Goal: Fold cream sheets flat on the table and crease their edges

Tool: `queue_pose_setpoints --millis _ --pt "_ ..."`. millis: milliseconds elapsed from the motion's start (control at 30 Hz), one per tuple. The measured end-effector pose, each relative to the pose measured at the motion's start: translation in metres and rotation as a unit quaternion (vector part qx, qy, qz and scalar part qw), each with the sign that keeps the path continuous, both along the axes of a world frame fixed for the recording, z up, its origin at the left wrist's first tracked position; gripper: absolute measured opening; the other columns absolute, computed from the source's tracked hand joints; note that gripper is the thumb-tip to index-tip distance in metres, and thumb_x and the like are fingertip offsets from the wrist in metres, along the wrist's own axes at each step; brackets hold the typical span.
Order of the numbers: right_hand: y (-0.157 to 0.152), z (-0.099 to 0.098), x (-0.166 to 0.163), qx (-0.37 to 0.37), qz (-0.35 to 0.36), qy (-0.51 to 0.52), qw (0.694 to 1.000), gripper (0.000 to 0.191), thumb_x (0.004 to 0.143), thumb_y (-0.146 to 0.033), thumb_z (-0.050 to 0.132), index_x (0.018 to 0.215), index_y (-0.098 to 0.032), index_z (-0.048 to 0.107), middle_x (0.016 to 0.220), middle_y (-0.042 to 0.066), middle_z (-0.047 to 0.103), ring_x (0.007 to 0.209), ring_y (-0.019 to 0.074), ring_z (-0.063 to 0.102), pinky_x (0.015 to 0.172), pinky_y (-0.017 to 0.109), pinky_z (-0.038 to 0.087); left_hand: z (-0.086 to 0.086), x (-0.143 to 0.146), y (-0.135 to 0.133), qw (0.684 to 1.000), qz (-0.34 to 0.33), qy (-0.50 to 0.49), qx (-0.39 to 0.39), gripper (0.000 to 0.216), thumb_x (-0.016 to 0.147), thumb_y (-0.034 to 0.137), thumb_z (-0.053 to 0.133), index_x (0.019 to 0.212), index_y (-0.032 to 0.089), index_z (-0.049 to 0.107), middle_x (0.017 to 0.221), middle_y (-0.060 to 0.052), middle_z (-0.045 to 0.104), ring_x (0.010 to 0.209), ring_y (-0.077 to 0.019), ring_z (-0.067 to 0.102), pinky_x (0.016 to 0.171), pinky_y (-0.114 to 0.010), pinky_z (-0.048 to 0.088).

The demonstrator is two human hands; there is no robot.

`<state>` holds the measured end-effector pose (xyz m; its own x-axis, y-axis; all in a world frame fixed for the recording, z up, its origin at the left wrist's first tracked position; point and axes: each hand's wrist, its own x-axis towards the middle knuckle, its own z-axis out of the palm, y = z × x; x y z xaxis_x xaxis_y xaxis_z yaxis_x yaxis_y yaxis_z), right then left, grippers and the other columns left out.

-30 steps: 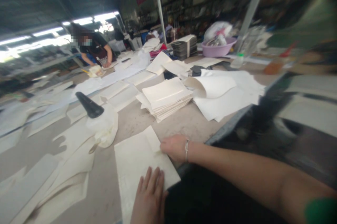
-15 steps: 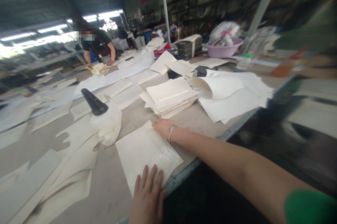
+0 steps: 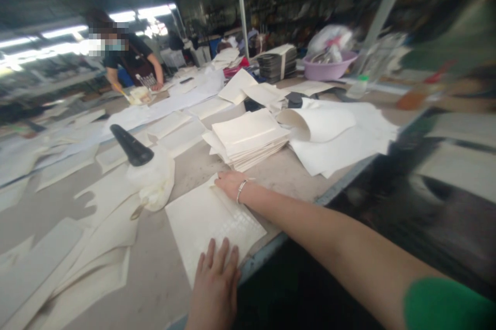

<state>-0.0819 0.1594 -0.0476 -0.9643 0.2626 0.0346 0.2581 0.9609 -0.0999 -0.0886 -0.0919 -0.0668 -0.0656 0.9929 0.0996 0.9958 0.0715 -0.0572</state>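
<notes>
A cream sheet with a folded strip along its far right side lies flat at the table's near edge. My left hand rests on its near corner, fingers stretched out. At the far corner my right hand, wearing a bracelet, has its fingers curled onto the strip's end; the fingertips are partly hidden. Just beyond that hand stands a stack of similar cream pieces. Left of the sheet, a white container with a black conical top sits beside a yellowish, glue-like mass.
Loose cream pieces cover the table's left side. White sheets, one curled, lie to the right. Farther back are a purple basin, a strapped dark stack and a green-capped bottle. A masked co-worker works across the table.
The view has shifted slightly, moving the table's things a little left and up. My right hand stays at the sheet's far corner, and my left hand still lies flat on the near one.
</notes>
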Motion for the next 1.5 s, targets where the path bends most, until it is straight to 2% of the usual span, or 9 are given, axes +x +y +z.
queue_pose_setpoints --millis 267,567,767,933,1100,1200,1333,1433,1500 --pt "-0.002 0.013 0.012 0.006 0.069 -0.031 0.997 0.02 0.085 -0.008 0.044 0.089 -0.014 0.063 0.092 0.008 0.062 0.08 0.0214 0.062 0.063 0.032 0.048 -0.001 0.0 0.001 1.0 0.005 -0.015 -0.001 0.042 0.084 0.018 0.045 0.124 0.029 0.053 0.132 -0.003 0.052 0.121 -0.0361 0.045 0.086 -0.051 0.051" --pt "-0.014 0.028 0.063 0.01 0.142 -0.091 0.986 0.017 0.09 -0.013 0.043 0.094 -0.016 0.06 0.095 0.005 0.06 0.081 0.0179 0.06 0.059 0.027 0.044 0.001 0.001 0.001 1.0 0.004 -0.021 0.004 0.04 0.085 0.021 0.046 0.123 0.027 0.053 0.131 -0.004 0.053 0.12 -0.0376 0.045 0.085 -0.053 0.051" --pt "-0.026 0.033 0.094 -0.002 0.158 -0.107 0.982 0.015 0.088 -0.013 0.046 0.094 -0.017 0.059 0.094 0.005 0.06 0.078 0.017 0.059 0.056 0.027 0.04 0.002 0.0 0.002 0.999 -0.018 -0.016 0.037 0.037 0.084 0.024 0.048 0.12 0.024 0.056 0.126 -0.007 0.057 0.115 -0.0379 0.05 0.081 -0.053 0.053" --pt "-0.036 0.041 0.11 -0.009 0.159 -0.113 0.981 0.016 0.088 -0.012 0.046 0.092 -0.016 0.061 0.091 0.005 0.061 0.076 0.0175 0.06 0.054 0.027 0.038 0.002 -0.001 0.003 0.998 -0.03 -0.012 0.045 0.037 0.083 0.024 0.05 0.12 0.024 0.056 0.125 -0.007 0.057 0.116 -0.0371 0.049 0.082 -0.052 0.053" --pt "-0.04 0.051 0.125 -0.027 0.16 -0.119 0.98 0.013 0.083 -0.01 0.051 0.085 -0.016 0.062 0.086 0.004 0.063 0.073 0.0177 0.06 0.05 0.027 0.035 0.001 -0.003 0.003 0.998 -0.037 0.002 0.048 0.037 0.083 0.025 0.05 0.12 0.025 0.055 0.125 -0.007 0.057 0.116 -0.0365 0.049 0.08 -0.051 0.054" --pt "-0.035 0.049 0.128 -0.035 0.155 -0.122 0.98 0.01 0.081 -0.012 0.053 0.084 -0.017 0.061 0.087 0.004 0.063 0.074 0.0177 0.06 0.051 0.027 0.036 0.0 -0.003 0.002 0.998 -0.041 0.007 0.05 0.037 0.084 0.025 0.049 0.121 0.025 0.055 0.125 -0.007 0.057 0.116 -0.0363 0.049 0.08 -0.051 0.054" --pt "-0.024 0.033 0.119 -0.02 0.126 -0.084 0.988 0.012 0.085 -0.018 0.051 0.094 -0.018 0.059 0.095 0.005 0.061 0.081 0.0186 0.059 0.054 0.027 0.038 -0.001 -0.004 0.003 0.999 -0.038 0.008 0.035 0.039 0.085 0.028 0.049 0.123 0.026 0.053 0.127 -0.006 0.055 0.117 -0.036 0.048 0.083 -0.051 0.053" --pt "-0.023 0.024 0.11 -0.015 0.136 -0.076 0.988 0.014 0.088 -0.018 0.048 0.097 -0.019 0.058 0.096 0.005 0.06 0.081 0.0185 0.059 0.054 0.027 0.038 -0.001 -0.004 0.003 0.999 -0.038 0.01 0.032 0.039 0.085 0.029 0.049 0.124 0.027 0.053 0.127 -0.007 0.054 0.118 -0.0359 0.047 0.083 -0.05 0.053" --pt "-0.027 0.025 0.109 -0.016 0.138 -0.072 0.988 0.015 0.089 -0.016 0.046 0.096 -0.019 0.059 0.095 0.005 0.06 0.08 0.0182 0.059 0.054 0.027 0.039 -0.001 -0.004 0.002 0.999 -0.04 0.012 0.034 0.04 0.084 0.028 0.05 0.124 0.027 0.052 0.128 -0.007 0.054 0.118 -0.0359 0.046 0.083 -0.05 0.053"
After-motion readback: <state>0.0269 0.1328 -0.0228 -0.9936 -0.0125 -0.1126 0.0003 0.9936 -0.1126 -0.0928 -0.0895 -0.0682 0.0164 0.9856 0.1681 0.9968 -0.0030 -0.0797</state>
